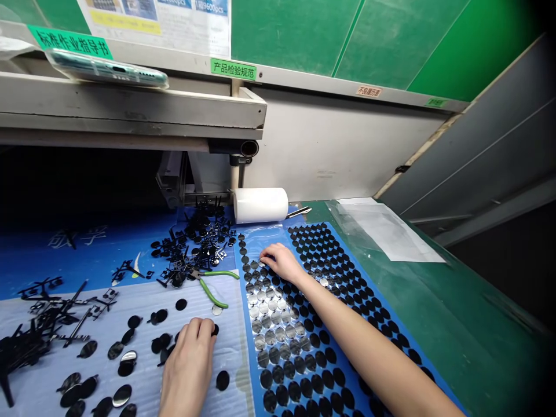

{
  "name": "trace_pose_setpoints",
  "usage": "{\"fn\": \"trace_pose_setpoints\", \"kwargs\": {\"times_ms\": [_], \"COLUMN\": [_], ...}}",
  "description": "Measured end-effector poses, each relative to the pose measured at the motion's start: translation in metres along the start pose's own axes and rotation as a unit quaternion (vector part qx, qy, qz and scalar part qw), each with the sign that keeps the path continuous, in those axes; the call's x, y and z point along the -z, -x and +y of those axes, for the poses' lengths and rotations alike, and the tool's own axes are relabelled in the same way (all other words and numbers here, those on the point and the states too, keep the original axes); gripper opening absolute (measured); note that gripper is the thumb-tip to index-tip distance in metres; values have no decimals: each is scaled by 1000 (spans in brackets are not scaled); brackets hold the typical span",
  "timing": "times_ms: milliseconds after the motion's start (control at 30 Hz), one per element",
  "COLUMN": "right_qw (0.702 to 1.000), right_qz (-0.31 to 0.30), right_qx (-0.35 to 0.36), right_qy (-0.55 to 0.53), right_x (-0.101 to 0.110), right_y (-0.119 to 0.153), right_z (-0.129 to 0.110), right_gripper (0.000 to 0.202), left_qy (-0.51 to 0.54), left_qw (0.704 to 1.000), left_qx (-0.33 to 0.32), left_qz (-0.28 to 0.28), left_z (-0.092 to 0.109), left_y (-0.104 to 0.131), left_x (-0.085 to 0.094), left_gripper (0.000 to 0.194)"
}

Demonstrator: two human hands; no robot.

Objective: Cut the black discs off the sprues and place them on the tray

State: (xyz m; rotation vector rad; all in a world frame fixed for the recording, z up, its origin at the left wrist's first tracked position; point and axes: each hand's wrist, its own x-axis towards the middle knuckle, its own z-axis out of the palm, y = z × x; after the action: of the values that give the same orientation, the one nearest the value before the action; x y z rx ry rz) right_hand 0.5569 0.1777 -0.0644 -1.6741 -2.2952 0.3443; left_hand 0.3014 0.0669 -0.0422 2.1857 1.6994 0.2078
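Note:
My right hand [283,262] reaches over the sheet of discs [249,354] on the blue mat, finger and thumb pinched on a small round disc [262,263] at the end of a short row. My left hand [189,364] is lower on the pale foam sheet [230,341]. Its fingers are curled together, and the edge of a black disc [216,329] shows at the fingertips. Loose black discs [127,367] lie around this hand, some glossy and overlapping. Green-handled nippers [212,288] rest open just beyond it.
Black plastic sprues [32,327] lie at the left, and a pile of sprues with discs [195,240] sits farther back. Behind the mat is a white roll [260,205] with tweezers [299,212] beside it. Clear plastic sheets [391,229] lie right. A shelf [208,110] overhangs, holding a phone [108,68].

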Motion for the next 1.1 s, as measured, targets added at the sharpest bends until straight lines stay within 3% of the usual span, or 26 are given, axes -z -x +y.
{"fn": "trace_pose_setpoints", "kwargs": {"times_ms": [200, 333, 467, 600, 733, 867, 967, 1033, 1100], "right_qw": [1000, 999, 995, 978, 961, 958, 981, 991, 995], "right_qz": [15, 45, 60, -27, -70, -70, 8, 62, 77], "right_qx": [-4, -9, 17, 124, 178, 200, 120, 55, 22], "right_qy": [7, -15, -80, -166, -198, -195, -154, -108, -63], "right_x": [-2, 8, 23, 26, 20, 20, 24, 26, 25], "right_y": [-1, 4, 21, 47, 66, 63, 43, 27, 13], "right_z": [0, -11, -50, -98, -116, -100, -68, -43, -20], "right_gripper": [20, 20, 19, 11, 13, 11, 14, 17, 15], "left_qy": [220, 395, 456, 463, 450, 404, 167, -26, -84], "left_qw": [973, 915, 884, 881, 890, 914, 983, 996, 993], "left_qx": [6, 71, 99, 90, 64, 22, -1, 10, 8], "left_qz": [66, 32, 33, 41, 38, 18, 80, 88, 81], "left_z": [2, 14, 22, 27, 39, 36, 14, -5, -21], "left_y": [0, -1, -4, -2, 9, 19, 21, 18, 16], "left_x": [-4, 2, 2, 3, 7, 6, 7, 8, 7], "left_gripper": [12, 10, 13, 20, 29, 40, 37, 31, 26]}}
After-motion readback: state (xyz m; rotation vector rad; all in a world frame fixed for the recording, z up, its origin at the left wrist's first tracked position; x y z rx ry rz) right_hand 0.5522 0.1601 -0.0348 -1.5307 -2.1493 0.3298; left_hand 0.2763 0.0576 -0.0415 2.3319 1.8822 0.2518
